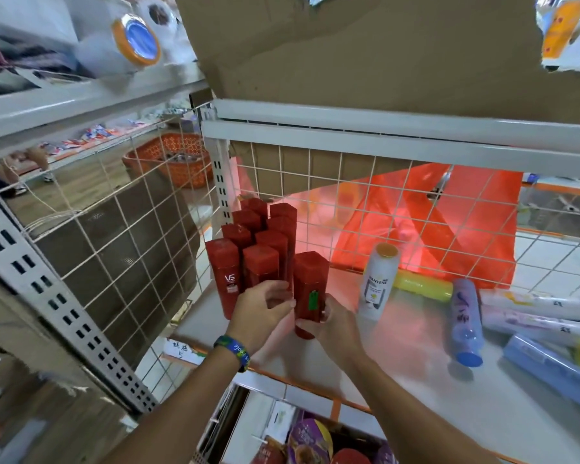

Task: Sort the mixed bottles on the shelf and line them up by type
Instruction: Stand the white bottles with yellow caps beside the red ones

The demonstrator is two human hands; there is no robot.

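At frame centre, by the white shelf (399,346), a tall red plastic bottle (310,283) with a green sticker was clasped low in the right hand (334,324) grip. The left hand (260,308) grip could not be told. "VS" was read on a second red bottle (224,276), "PANTENE" on a white gold-capped bottle (379,279).

A shop: white metal shelving (399,132) with wire-grid backs (365,202), rows of identical red shampoo bottles (248,242), a price label (181,351) on the shelf edge, packaged goods (308,440) below.
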